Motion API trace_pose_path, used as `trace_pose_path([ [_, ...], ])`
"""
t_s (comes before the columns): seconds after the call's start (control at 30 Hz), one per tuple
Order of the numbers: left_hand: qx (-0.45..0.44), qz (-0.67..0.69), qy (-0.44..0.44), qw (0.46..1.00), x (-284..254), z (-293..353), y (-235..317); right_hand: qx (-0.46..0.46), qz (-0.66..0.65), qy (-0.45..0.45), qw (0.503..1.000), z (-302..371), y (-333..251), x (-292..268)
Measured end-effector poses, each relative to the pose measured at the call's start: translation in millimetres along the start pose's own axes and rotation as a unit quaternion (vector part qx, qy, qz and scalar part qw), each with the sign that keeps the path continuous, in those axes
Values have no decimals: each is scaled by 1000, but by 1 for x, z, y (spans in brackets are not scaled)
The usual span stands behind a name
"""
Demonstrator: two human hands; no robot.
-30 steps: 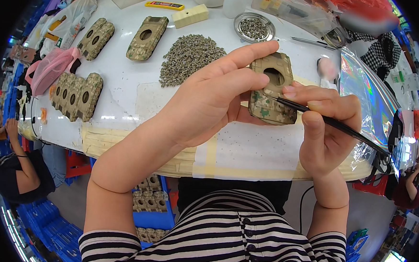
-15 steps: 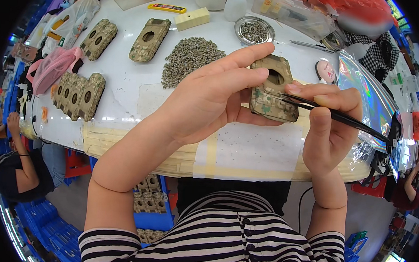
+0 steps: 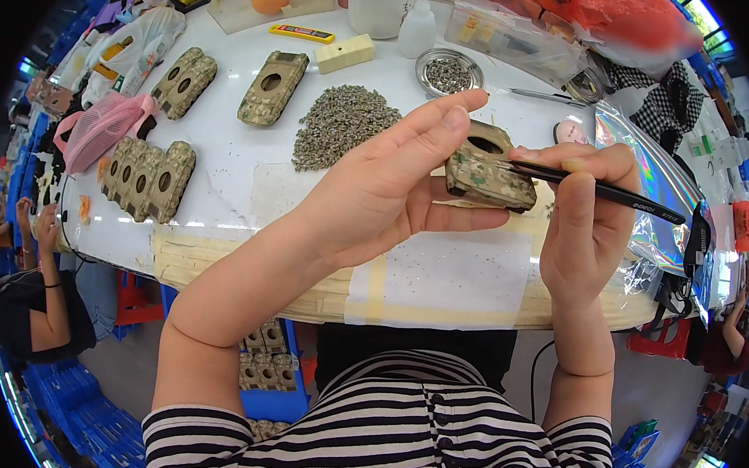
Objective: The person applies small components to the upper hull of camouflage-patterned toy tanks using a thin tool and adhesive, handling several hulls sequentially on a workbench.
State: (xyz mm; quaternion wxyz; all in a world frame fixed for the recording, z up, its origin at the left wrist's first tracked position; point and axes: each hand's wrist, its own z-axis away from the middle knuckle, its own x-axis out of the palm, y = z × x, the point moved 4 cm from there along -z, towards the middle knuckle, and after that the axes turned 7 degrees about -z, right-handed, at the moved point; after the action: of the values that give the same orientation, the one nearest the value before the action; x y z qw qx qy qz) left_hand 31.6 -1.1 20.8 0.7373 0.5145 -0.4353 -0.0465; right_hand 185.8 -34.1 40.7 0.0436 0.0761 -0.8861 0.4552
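Observation:
A camouflage-patterned toy tank hull (image 3: 491,179) with a round hole in its top rests tilted in my left hand (image 3: 365,178), its fingers beneath and behind the piece and the thumb raised beside the index finger. My right hand (image 3: 593,230) pinches black tweezers (image 3: 604,190), their tips at the hull's upper surface just below the hole. Whether the tips grip a tiny part is too small to tell. Beyond my left hand lies a heap of small grey metal parts (image 3: 340,127). More such parts lie in a round metal dish (image 3: 421,72).
More camouflage hulls stand at the left (image 3: 149,179) and farther back (image 3: 272,90). A yellow cutter (image 3: 302,33), a pale block (image 3: 344,54) and a white squeeze bottle (image 3: 418,29) lie along the back. Iridescent film (image 3: 644,178) covers the right side. Another person's arm (image 3: 50,283) shows far left.
The hull has tipped, so its hole looks narrower. My left thumb has lifted off its top. The tweezers have turned, showing their flat side, with the tips still at the hull.

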Motion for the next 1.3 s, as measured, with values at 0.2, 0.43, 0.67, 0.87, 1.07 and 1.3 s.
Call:
trace_pose_path([
  [0.2, -3, 7, -21, 1000, -1, -1, 1, 14, 8, -12, 1000, 0, -1, 1],
  [0.43, -6, -1, -16, 1000, -1, -1, 1, -13, 66, -30, 997, -1, -1, 1],
  [0.67, -4, -4, -24, 1000, -2, -1, 1, -8, 45, -13, 999, 0, -1, 2],
  [0.87, 19, -21, -12, 1000, -3, -4, 3, -51, 52, 42, 996, 2, -12, -14],
  [1.07, 42, -60, 55, 996, -8, -6, 4, -61, 321, 44, 944, 15, -24, -37],
  [1.3, 19, -38, 71, 997, -13, -8, -3, -26, 490, -23, 871, 18, -7, -33],
])
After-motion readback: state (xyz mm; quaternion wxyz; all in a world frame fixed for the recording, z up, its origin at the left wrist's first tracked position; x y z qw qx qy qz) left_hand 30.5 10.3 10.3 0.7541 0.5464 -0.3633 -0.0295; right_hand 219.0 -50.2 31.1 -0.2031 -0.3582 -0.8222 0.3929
